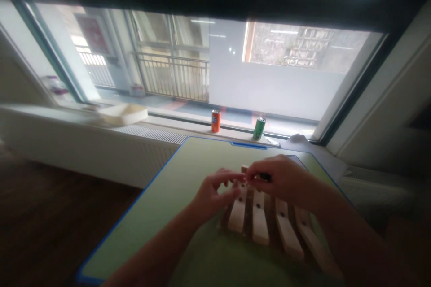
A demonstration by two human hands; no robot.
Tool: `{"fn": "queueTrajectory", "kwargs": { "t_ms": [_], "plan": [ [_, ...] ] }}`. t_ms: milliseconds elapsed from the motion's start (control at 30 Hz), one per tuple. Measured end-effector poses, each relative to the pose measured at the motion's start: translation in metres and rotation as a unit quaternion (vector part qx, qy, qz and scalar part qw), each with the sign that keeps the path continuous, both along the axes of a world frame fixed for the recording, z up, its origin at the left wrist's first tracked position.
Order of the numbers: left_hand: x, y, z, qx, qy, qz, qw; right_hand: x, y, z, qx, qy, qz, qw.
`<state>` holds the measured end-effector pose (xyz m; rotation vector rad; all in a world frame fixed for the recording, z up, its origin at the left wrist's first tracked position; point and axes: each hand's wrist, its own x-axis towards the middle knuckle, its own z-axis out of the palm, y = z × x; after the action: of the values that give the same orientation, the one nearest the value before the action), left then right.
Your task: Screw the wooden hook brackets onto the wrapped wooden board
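My left hand (215,190) is at the upper end of a pale wooden bar (237,215), thumb and fingers bent around it. Its index fingertip meets the fingertips of my right hand (278,176), which is closed in a pinch over the same end. A small dark thing (265,176) shows inside my right hand; its kind is unclear. Beside the first bar lie a second wooden bar (260,222), a third (288,233) and a fourth (311,235), side by side like xylophone keys. Dark round spots mark the bars. Their lower ends fade into shadow and blur.
The bars rest on a green tabletop (161,206) with a blue edge. Behind it, an orange can (216,121) and a green can (259,128) stand on the windowsill. A cream tray (124,114) sits further left. A radiator (101,152) runs below the large window.
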<state>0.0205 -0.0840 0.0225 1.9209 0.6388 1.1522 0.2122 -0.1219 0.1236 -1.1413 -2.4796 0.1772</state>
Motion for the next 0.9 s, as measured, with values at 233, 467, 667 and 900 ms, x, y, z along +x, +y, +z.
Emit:
{"fn": "queueTrajectory", "kwargs": {
  "t_ms": [233,467,667,900],
  "plan": [
    [0.002,-0.004,0.004,-0.011,0.025,0.027,0.999,-0.007,0.008,-0.01,-0.003,-0.004,0.056,0.998],
    [0.003,-0.001,-0.001,-0.055,0.069,0.062,0.994,-0.008,0.008,-0.013,-0.058,0.031,0.026,0.998],
    [0.003,0.01,-0.016,-0.161,0.036,0.032,0.986,0.008,0.0,0.01,0.017,0.113,-0.105,0.988],
    [0.0,0.01,-0.013,-0.152,0.053,-0.045,0.986,0.025,-0.007,0.024,0.06,0.132,-0.143,0.979]
  ]
}}
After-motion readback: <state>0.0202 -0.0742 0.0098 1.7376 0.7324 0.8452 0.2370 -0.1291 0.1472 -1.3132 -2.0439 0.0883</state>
